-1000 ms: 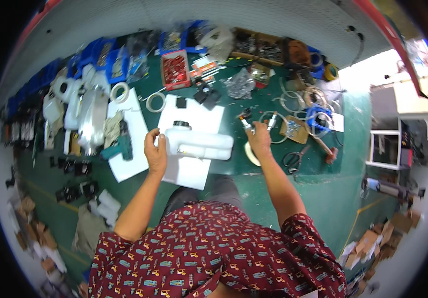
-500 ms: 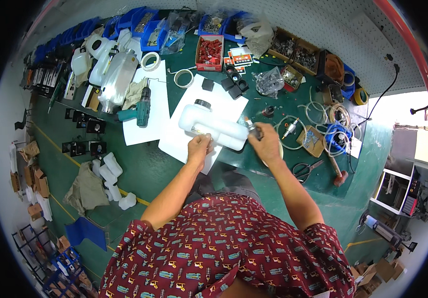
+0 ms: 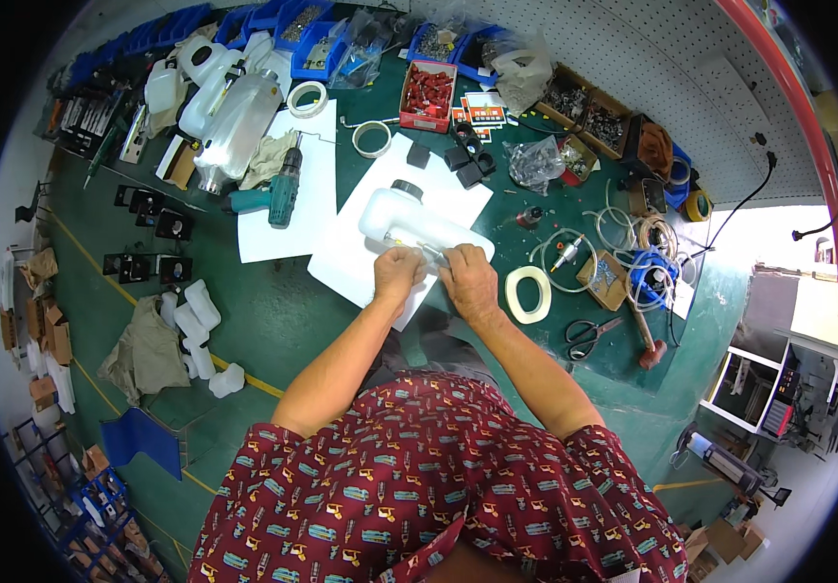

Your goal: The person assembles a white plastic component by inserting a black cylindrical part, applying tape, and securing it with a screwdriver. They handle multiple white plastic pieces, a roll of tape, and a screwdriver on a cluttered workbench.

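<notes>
A white plastic tank (image 3: 428, 225) with a black screw cap (image 3: 406, 189) lies on white paper on the green bench. My left hand (image 3: 399, 274) is closed in a pinch at the tank's near side; whatever its fingertips hold is too small to make out. Close beside it, my right hand (image 3: 470, 280) is also closed, its fingers bent at the tank's near edge. A small greyish piece (image 3: 434, 252) shows between the two hands, its kind unclear. Part of the tank's near side is hidden behind my fingers.
A cream tape roll (image 3: 529, 294), scissors (image 3: 592, 336), a hammer (image 3: 648, 348) and coiled clear tubing (image 3: 613, 219) lie to the right. A green power drill (image 3: 284, 194) and more tanks (image 3: 241, 131) are at the left. Along the back stand a box of red parts (image 3: 428, 95) and blue bins (image 3: 320, 56).
My right hand has moved left, from the tank's right end to beside my left hand. The dark-bodied fitting it held is no longer visible, and the tape roll has come into full view.
</notes>
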Available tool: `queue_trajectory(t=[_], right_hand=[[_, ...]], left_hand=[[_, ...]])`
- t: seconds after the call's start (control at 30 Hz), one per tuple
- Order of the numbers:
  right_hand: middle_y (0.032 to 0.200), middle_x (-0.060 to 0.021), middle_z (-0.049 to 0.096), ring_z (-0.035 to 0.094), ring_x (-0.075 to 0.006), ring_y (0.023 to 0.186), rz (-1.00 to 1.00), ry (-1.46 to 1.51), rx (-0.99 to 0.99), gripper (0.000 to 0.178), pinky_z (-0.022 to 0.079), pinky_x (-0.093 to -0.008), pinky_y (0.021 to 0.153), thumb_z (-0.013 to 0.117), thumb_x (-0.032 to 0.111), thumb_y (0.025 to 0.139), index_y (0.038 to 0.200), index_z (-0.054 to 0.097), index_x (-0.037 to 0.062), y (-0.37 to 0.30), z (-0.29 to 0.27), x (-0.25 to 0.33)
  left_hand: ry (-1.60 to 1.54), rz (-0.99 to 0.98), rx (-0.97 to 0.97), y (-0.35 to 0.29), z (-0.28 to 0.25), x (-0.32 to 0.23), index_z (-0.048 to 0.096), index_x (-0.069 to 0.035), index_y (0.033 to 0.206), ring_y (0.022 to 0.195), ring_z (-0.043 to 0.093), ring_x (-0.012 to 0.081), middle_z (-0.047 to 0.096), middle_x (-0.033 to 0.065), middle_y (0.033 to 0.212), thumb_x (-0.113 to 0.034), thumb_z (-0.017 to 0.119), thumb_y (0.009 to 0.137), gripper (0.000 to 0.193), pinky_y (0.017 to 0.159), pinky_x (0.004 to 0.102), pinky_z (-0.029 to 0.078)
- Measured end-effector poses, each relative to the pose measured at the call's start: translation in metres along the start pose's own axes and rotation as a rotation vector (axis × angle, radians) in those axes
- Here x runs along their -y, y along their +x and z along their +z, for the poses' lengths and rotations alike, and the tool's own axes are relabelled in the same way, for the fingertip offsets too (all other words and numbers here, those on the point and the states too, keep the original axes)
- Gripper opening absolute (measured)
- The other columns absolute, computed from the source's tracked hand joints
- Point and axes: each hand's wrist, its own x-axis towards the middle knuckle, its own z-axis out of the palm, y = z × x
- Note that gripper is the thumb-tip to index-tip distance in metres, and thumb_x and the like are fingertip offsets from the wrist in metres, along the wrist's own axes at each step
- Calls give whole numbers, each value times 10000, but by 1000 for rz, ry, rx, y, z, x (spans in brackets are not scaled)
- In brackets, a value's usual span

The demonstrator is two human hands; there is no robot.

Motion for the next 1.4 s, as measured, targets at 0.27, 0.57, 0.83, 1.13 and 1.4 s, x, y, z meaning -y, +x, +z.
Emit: queue_trajectory(t=[0.27, 0.57, 0.83, 1.13, 1.4], right_hand=[[1082, -103, 666, 642, -325, 1003, -40, -7, -68, 348, 554, -438, 856, 772, 97, 807, 1145, 699, 61, -14, -13, -9], [986, -87, 685, 660, -308, 945, -40, 63, -106, 225, 555, -428, 830, 770, 64, 815, 1037, 730, 58, -17, -16, -18], [983, -100, 685, 657, -317, 954, -28, 79, -86, 230, 553, -438, 834, 759, 59, 823, 1050, 722, 55, -16, -22, -18], [1038, -102, 661, 636, -326, 965, 35, 25, -36, 412, 537, -449, 835, 830, 144, 778, 1166, 712, 71, -19, -17, -12], [938, -78, 612, 613, -299, 893, 4, -110, -76, 341, 501, -437, 748, 816, 176, 744, 1067, 729, 107, -4, -1, 5]], left_hand=[[37, -7, -47, 0, 8, -2, 629, -7, 896, 622, 570, 97, 679, 77, 828, -157, 684, 1047, 220, 566, 254, 529], [71, -47, -72, -5, 10, -5, 625, -26, 893, 649, 587, 100, 686, 66, 832, -206, 673, 1057, 249, 582, 259, 553], [145, -33, -76, -1, 12, -2, 627, -4, 919, 696, 633, 130, 703, 90, 863, -254, 663, 1050, 284, 651, 291, 579], [90, -39, -32, 1, 8, 1, 610, -52, 904, 612, 559, 99, 654, 44, 790, -238, 633, 1068, 250, 548, 271, 490], [114, -45, 63, -7, -6, -8, 626, -23, 965, 655, 554, 91, 645, 47, 819, -243, 610, 1086, 252, 587, 253, 502]])
